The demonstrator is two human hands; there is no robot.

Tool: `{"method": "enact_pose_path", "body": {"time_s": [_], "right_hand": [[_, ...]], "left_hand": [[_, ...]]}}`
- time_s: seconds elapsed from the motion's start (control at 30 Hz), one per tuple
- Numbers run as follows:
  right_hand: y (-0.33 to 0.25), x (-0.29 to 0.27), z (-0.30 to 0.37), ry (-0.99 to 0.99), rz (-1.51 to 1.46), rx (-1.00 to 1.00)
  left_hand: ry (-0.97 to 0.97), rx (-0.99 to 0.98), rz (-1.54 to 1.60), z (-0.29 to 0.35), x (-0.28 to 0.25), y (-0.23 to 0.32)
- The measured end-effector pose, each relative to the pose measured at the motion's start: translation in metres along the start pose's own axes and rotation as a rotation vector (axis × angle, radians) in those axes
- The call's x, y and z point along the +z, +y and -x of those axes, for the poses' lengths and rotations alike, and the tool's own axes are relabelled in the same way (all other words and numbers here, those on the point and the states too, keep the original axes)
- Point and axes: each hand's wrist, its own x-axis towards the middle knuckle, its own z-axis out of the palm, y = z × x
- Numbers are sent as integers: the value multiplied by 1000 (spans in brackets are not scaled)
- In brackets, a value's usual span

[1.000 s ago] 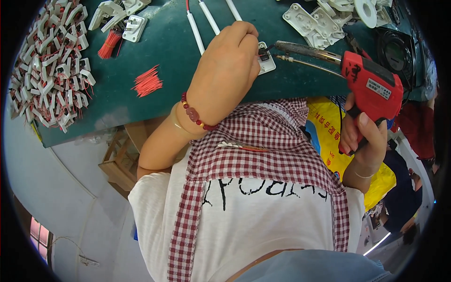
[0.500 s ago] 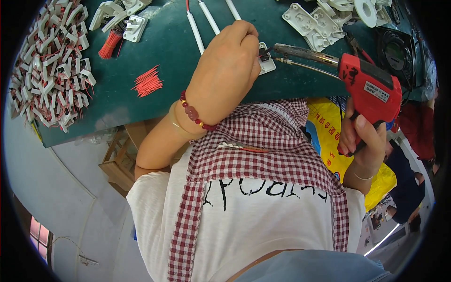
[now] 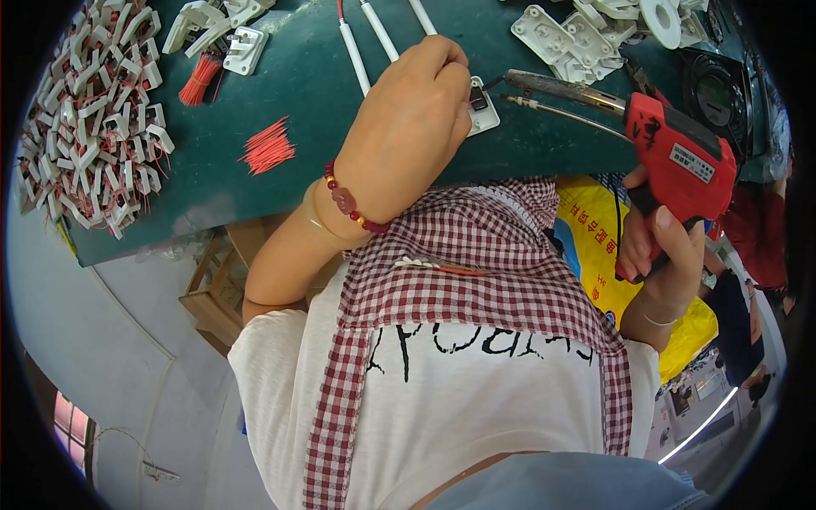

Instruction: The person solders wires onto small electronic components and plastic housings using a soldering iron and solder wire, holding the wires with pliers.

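Observation:
My left hand (image 3: 404, 123) is closed over the table, its fingertips at the left edge of a small white plastic plug housing (image 3: 485, 124). What the fingers pinch is mostly hidden; a bit of red wire shows beside them. Inside the housing sits a black part (image 3: 478, 99). My right hand (image 3: 661, 246) is wrapped round the grip of a red soldering gun (image 3: 684, 161). The gun's metal tip points left and stands just right of the housing, a small gap between them. A thin solder feed tube (image 3: 565, 115) runs under the barrel.
Red wire pieces (image 3: 268, 146) lie left of my left hand, near a bundled bunch (image 3: 201, 81). A heap of white wired parts (image 3: 98, 127) covers the table's left end. White housings (image 3: 568, 42) are piled at the back right. White tubes (image 3: 354, 59) lie behind my left hand.
The soldering gun has shifted slightly right with my right hand, its tip drawing away from the housing. My left hand has stayed nearly still.

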Motion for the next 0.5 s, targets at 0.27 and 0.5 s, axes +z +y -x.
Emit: {"method": "enact_pose_path", "body": {"time_s": [0.27,0.5], "right_hand": [[3,-1,-2,-27,-41,-35],[9,-1,5,4,-110,-77]], "left_hand": [[-9,19,-21,1,-2,-3],[71,1,-33,10,-37,-12]]}}
